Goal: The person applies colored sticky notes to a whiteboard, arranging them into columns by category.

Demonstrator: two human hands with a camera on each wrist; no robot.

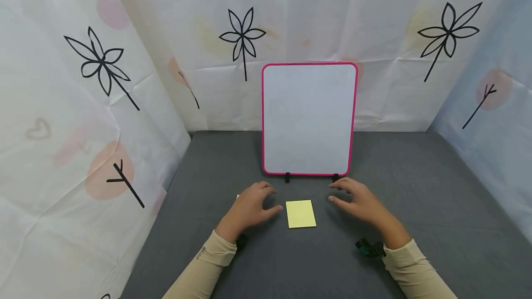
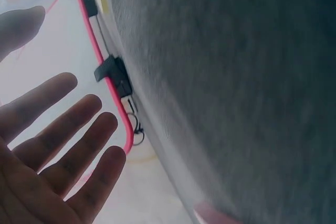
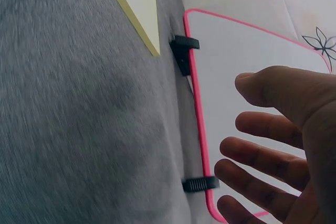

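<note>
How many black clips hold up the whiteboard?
2: the left clip and the right clip sit under the whiteboard's bottom edge, just beyond the hands. Any behind the board would be hidden.

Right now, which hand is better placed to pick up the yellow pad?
Left, narrowly. The left hand has its thumb almost at the edge of the pad; the right hand hovers a little farther off. Both are open and empty.

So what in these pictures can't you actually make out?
- A small white thing on the table, head view: mostly hidden behind the left hand.
- Whiteboard back and how its black feet prop it: hidden by the board itself.
- Yellow sticky pad: any writing too small to tell; cut by the top edge in the right wrist view.
- Right hand: palm faces down, underside unseen.
</note>
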